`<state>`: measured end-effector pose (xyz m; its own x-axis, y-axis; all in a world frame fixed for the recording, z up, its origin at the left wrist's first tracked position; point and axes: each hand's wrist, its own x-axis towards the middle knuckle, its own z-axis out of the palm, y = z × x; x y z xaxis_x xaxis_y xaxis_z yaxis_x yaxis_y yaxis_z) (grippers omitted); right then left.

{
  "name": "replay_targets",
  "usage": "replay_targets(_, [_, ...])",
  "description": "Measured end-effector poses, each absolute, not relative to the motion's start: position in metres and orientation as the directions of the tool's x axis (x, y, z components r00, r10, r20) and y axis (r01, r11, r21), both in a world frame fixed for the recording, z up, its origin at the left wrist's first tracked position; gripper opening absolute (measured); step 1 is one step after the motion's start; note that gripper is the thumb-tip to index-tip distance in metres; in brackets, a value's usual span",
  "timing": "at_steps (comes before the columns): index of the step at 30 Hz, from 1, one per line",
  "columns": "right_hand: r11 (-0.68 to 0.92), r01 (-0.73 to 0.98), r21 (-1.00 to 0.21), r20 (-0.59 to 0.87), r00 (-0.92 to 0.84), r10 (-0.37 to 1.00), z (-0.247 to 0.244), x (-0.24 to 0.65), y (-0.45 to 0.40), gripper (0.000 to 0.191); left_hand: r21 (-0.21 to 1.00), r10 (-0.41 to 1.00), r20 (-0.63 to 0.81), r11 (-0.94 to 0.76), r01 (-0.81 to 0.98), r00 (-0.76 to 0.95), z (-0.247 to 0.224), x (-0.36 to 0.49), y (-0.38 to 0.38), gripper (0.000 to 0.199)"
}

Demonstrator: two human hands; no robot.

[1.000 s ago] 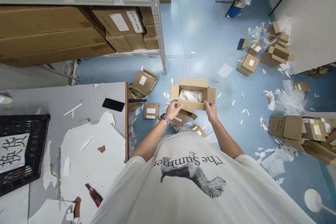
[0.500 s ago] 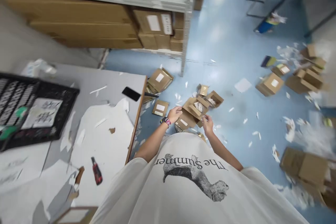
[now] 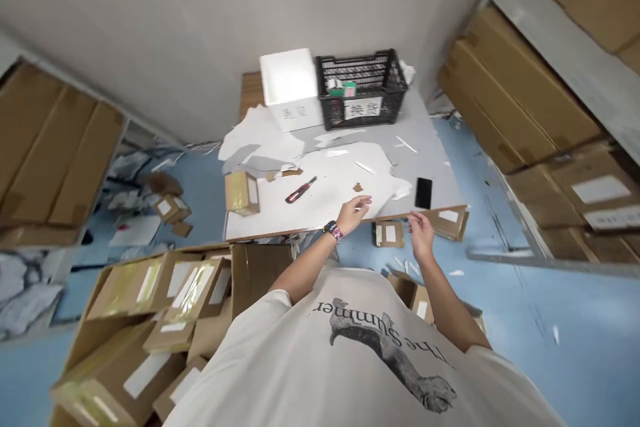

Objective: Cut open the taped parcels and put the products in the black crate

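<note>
My left hand [image 3: 353, 212], with a watch and a patterned band at the wrist, hovers at the table's front edge, fingers apart and holding nothing. To its right, my right hand [image 3: 420, 232] is in front of the same edge, below a black phone [image 3: 423, 193], fingers loosely spread with nothing in them. On the white paper [image 3: 330, 197] covering the table lie a red and black cutter [image 3: 301, 190] and a torn brown scrap [image 3: 358, 187]. A small taped carton [image 3: 242, 193] stands at the table's left front corner.
A white box [image 3: 292, 90] and a black crate [image 3: 361, 90] stand at the table's back. A large carton of parcels [image 3: 197, 287] is at lower left. Shelves with boxes [image 3: 523, 90] flank both sides. Cartons and paper scraps lie on the floor.
The view has swung from the floor and the cartons there to the table, which now lies ahead. Both hands stay empty and apart, now at the table's front edge.
</note>
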<state>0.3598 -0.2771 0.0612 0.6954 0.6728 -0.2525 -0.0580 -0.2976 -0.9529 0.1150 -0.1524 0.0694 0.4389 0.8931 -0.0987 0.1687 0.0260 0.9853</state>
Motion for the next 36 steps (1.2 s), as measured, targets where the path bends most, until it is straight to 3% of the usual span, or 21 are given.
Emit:
replay_targets(5, [-0.268,0.046,-0.962,-0.216,0.469,0.856,0.085,0.278,-0.162,0.061,0.989,0.989,-0.077,0.059,0.138,0.127,0.074,-0.002,-0.115,0.039])
replay_targets(11, [-0.255,0.091,-0.963,-0.231,0.213,0.949,0.091,0.176,-0.076,0.057,0.993,0.986,-0.060,0.074,0.091,-0.154,0.064,-0.099,-0.105,0.037])
replay_targets(17, [-0.249,0.157,-0.956,-0.254,-0.014,0.967,0.095,0.109,-0.037,0.053,0.952,0.860,-0.088,0.221,0.211,-0.502,0.045,-0.166,-0.108,0.041])
replay_targets(20, [-0.251,0.186,-0.950,-0.272,-0.098,0.957,0.100,0.099,-0.025,0.054,0.898,0.769,-0.033,0.303,0.320,-0.638,0.035,-0.196,-0.099,0.059])
replay_targets(24, [-0.274,0.232,-0.933,-0.305,-0.110,0.946,0.101,0.111,-0.017,0.056,0.744,0.722,-0.059,0.492,0.452,-0.690,0.026,-0.229,-0.078,0.100])
replay_targets(27, [-0.308,0.246,-0.919,-0.330,-0.053,0.942,0.098,0.134,-0.017,0.056,0.558,0.717,-0.164,0.634,0.535,-0.678,0.017,-0.246,-0.066,0.116])
replay_targets(29, [-0.336,0.244,-0.910,-0.345,0.004,0.939,0.094,0.153,-0.021,0.056,0.503,0.736,-0.198,0.643,0.577,-0.648,0.009,-0.255,-0.060,0.120])
replay_targets(32, [-0.388,0.231,-0.892,-0.373,0.105,0.922,0.087,0.180,-0.031,0.056,0.520,0.742,-0.159,0.624,0.584,-0.652,-0.002,-0.264,-0.057,0.119])
replay_targets(36, [-0.458,0.188,-0.869,-0.412,0.237,0.880,0.072,0.205,-0.047,0.059,0.624,0.655,-0.105,0.629,0.464,-0.748,-0.007,-0.263,-0.058,0.111])
